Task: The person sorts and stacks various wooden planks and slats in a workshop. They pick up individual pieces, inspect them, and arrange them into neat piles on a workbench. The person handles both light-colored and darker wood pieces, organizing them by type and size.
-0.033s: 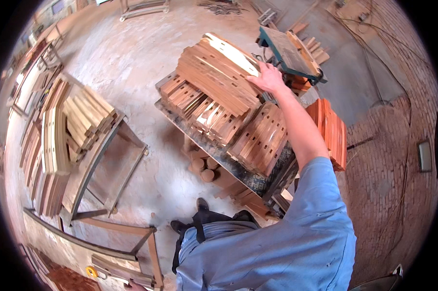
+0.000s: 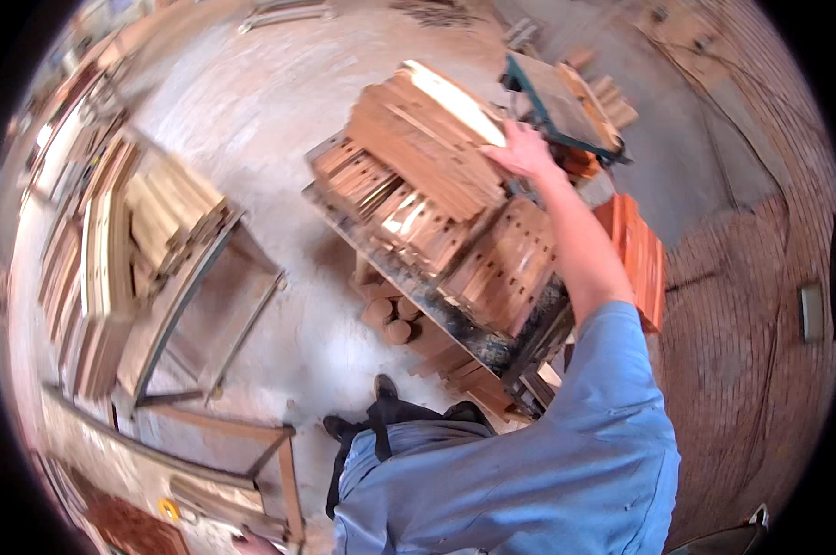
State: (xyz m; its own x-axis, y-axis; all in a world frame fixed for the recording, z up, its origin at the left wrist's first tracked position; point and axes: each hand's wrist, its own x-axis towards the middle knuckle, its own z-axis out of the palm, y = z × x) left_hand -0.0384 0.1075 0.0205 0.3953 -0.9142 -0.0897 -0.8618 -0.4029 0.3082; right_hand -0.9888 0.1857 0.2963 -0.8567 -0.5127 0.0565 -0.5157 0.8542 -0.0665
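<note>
My right hand is stretched out to the far side of a table and closed around the near right end of a pale wooden slat. Thumb and fingers lie on opposite sides of it. Beside the slat lies a stack of brown wooden slats, on top of shorter slotted wooden pieces. At the bottom edge, my left hand shows only in part, close to some wooden pieces on a low bench; its fingers are hard to make out.
The dark table edge runs in front of me, with round wooden blocks below. Orange-red boards stand to the right. A green-edged machine table stands beyond my hand. Leftward, a bench frame carries more slats. A yellow tape roll lies lower left.
The pale slat seems turned: its slots showed before, and now a narrower bright face without visible slots shows. My right hand moved slightly with it. The whole view has shifted a little and is blurrier.
</note>
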